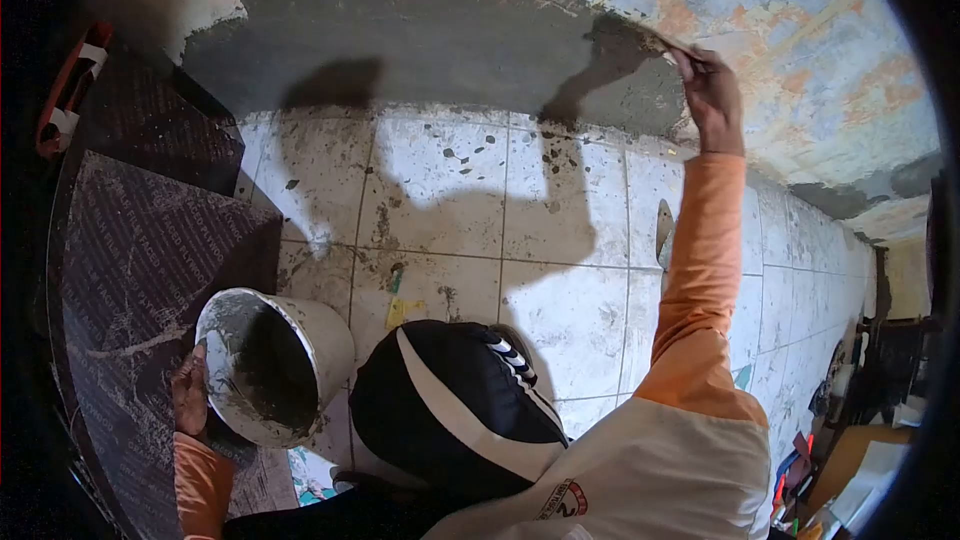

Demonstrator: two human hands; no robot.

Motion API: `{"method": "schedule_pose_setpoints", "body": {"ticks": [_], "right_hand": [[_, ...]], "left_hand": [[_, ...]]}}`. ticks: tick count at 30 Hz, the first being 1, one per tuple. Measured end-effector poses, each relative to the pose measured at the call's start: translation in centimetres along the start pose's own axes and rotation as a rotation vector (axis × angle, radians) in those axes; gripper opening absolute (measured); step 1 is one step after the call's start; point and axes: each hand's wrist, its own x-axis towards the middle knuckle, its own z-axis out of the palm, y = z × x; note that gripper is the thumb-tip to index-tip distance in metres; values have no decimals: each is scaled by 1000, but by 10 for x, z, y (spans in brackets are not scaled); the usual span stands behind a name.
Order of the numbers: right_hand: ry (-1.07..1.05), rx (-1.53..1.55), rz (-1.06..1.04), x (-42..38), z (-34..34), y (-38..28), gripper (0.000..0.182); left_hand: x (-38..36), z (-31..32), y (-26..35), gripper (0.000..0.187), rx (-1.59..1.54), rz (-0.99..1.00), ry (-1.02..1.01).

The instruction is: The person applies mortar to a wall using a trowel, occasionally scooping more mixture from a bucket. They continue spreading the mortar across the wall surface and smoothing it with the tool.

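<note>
My right hand [715,100] is raised to the wall, fingers closed round a thin flat tool, apparently a trowel [674,43]. The tool is seen nearly edge-on, and its far end lies against or very near the right part of a dark grey mortar patch [440,55]. At the lower left, my left hand [190,395] grips the rim of a white bucket [335,340]. The bucket tilts toward me, with grey mortar [275,370] inside and smeared on its wall.
White floor tiles [560,310] carry mortar spatters. Dark printed plywood [140,250] stands at the left, with a red object [70,90] beyond it. My knee [440,400] is beside the bucket. Clutter [860,480] lies at the lower right.
</note>
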Motion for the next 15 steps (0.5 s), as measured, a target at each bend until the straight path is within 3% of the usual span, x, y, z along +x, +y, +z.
{"method": "schedule_pose_setpoints", "body": {"ticks": [2, 4, 7, 8, 9, 11, 13, 15], "right_hand": [[-97, 39, -88, -46, 1, -21, 26], [-51, 13, -147, -85, -20, -13, 28], [-34, 8, -144, -152, -56, 38, 31], [120, 31, -130, -187, -54, 66, 27], [175, 34, -37, -201, -116, 109, 24], [39, 122, 211, -275, -154, 173, 27], [285, 45, 358, -339, -117, 204, 30], [383, -73, 473, -367, -54, 205, 32]], "left_hand": [[-3, 4, 16, 49, 79, -48, 19], [0, 7, 22, 49, 154, -87, 47], [-3, 10, 18, 51, 48, -38, 66], [-5, 13, 21, 51, 91, -77, 86], [-8, 16, 32, 51, 136, -120, 109], [-19, 26, 78, 48, 206, -161, 99], [-15, 22, 53, 38, 6, -81, 50], [-16, 22, 48, 32, -173, -49, -31]]}}
